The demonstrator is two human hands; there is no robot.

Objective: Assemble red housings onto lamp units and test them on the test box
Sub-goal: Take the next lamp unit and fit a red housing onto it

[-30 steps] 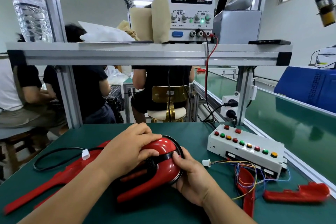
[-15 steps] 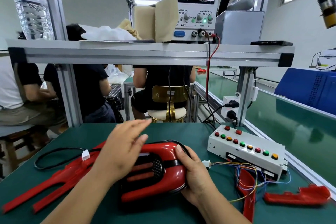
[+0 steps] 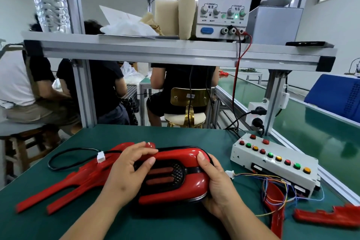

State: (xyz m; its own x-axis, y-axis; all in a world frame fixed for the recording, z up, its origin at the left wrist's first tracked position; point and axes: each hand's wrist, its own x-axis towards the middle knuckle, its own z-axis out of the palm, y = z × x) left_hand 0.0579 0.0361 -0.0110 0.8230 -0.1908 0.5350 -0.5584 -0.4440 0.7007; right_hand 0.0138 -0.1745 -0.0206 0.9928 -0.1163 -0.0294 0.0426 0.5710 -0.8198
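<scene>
The green bench [image 3: 175,136] is noted beneath both hands. The test box [image 3: 272,163] is found beyond and outboard of the right hand [image 3: 216,183], apart from it. Between the hands the red housing [image 3: 194,185] is held flat on the bench, fitted over the dark lamp unit [image 3: 165,174]. Its rounded end is cupped by the right hand, thumb on top. Its upper arm is clasped by the left hand [image 3: 126,173], thumb pressed on the lamp face. The glossy shell is judged light, rigid and slippery, its edges liable to crack, so a grip at both ends, clear of the lens, is advised. A white connector [image 3: 229,174] is seen loose just beside the right hand.
</scene>
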